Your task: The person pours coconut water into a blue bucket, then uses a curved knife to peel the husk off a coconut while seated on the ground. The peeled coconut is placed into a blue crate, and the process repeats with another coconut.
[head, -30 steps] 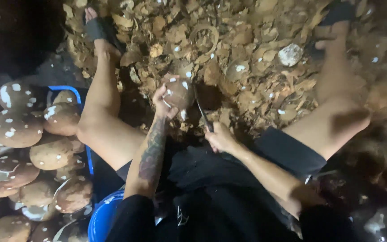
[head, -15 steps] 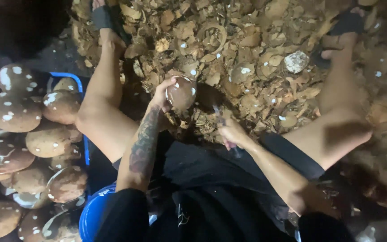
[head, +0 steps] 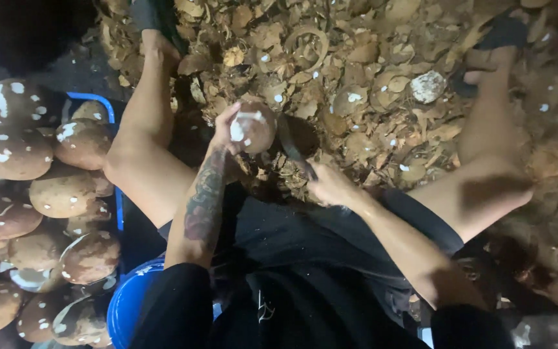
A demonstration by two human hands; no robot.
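Note:
My left hand (head: 226, 129) grips a brown peeled coconut (head: 253, 126) with white patches, held up in front of me between my knees. In my right hand (head: 332, 187) is a dark knife (head: 294, 150), its blade pointing up beside the coconut's right side. Both forearms reach forward over my dark shorts. My bare legs spread to either side, feet in dark sandals at the top.
A heap of brown coconut shell peelings (head: 356, 71) covers the ground ahead and to the right. At the left, a blue crate (head: 101, 99) holds several peeled coconuts (head: 59, 190). A blue tub (head: 127, 304) sits under my left arm.
The coconut has turned in my left hand, showing more white. My right hand has brought the knife blade up close to the coconut again.

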